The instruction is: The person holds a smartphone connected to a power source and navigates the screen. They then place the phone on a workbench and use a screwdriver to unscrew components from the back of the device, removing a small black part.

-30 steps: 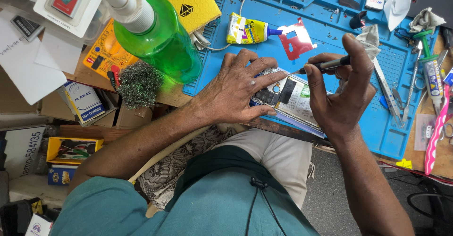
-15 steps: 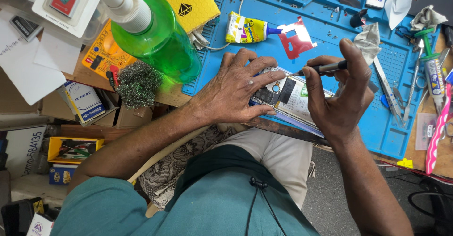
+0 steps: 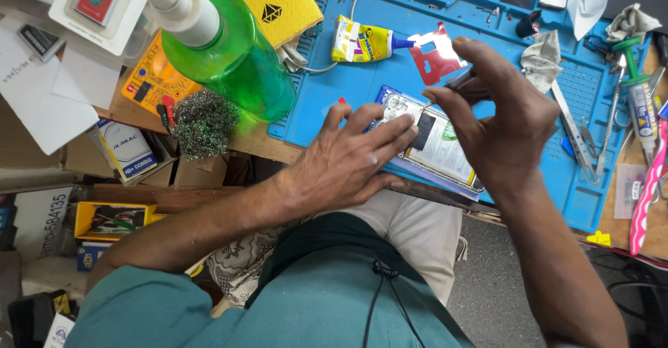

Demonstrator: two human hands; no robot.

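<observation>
Scanning left to right across your tabletop: white paper slips (image 3: 49,108) and a small boxed card (image 3: 97,0) at the far left; a yellow multimeter (image 3: 149,83) beneath a green dispenser bottle (image 3: 229,59); a tuft of steel wool (image 3: 203,122) just beside the bottle's base. Next, the blue work mat (image 3: 390,14), carrying a yellow glue tube (image 3: 362,42) and a red plastic scraper (image 3: 435,59).

Your left hand (image 3: 351,163) lies flat, fingers spread, pressing down on the opened phone (image 3: 438,143) at the mat's near edge; it holds nothing in a closed grip. Your right hand (image 3: 501,115) hovers just above the phone, its grip pinched shut on a slim dark tool (image 3: 463,78).

Progress, judged: back cover off, internals and battery exposed; the fine work inside appears unfinished.

Farther right: tweezers (image 3: 574,132), a crumpled cloth (image 3: 539,56), a syringe-type tube (image 3: 640,104), a pink tool (image 3: 650,181).
</observation>
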